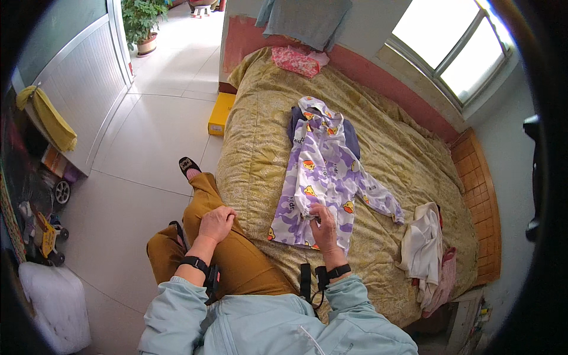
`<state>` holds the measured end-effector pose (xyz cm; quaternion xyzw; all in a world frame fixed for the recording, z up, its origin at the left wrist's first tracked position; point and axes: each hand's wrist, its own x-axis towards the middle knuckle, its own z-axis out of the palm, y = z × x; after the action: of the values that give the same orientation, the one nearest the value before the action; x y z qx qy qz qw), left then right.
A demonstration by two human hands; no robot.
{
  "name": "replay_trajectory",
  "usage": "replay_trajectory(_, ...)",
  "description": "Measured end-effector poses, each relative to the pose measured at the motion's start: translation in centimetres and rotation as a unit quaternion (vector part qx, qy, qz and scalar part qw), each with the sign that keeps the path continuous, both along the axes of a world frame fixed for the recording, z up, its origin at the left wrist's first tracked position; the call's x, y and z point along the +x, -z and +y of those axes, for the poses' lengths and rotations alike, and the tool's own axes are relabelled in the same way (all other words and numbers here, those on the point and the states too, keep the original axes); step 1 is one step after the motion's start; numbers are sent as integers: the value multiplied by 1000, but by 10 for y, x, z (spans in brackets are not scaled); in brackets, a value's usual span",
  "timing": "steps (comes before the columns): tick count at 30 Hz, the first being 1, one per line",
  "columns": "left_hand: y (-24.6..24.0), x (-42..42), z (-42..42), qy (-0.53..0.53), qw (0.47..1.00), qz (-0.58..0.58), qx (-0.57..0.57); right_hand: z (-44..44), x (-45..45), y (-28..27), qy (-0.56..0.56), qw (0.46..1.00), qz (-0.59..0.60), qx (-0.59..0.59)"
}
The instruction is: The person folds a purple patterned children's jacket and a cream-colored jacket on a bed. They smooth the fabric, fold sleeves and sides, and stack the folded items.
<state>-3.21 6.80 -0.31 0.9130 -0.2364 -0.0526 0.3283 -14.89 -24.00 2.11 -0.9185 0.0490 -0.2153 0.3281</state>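
A child's hooded smock [326, 173], white and purple with yellow ducks and printed writing, lies spread on the bed. One sleeve is folded in over its front; the other sleeve [377, 193] stretches out to the right. My right hand [325, 226] is at the smock's lower part, thumb and fingers around the cuff of the folded sleeve. Beneath the smock, a dark blue garment [352, 137] shows at both sides of the hood end. My left hand [218, 223] rests on my thigh in brown trousers, its fingers curled in and holding nothing.
The bed has a patterned yellow-green cover [257, 155]. White and pink clothes [421, 248] lie at its right edge, a pink floral cloth [296, 62] at its far end. A yellow box [222, 113] stands on the floor beside it. Left are a door [84, 84] and toy vehicle [46, 235].
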Motion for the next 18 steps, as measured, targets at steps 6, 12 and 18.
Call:
replay_trajectory(6, -2, 0, 1, 3, 1000, 1, 1, 15, -2, 20, -83, 987, 76, -116)
replay_trajectory(12, -5, 5, -3, 11, 1000, -4, -2, -28, 48, 5, 7, 998, 50, -29)
replay_trajectory(18, -10, 11, -12, 9, 1000, -5, 14, -73, 173, 45, 101, 968, 79, -214)
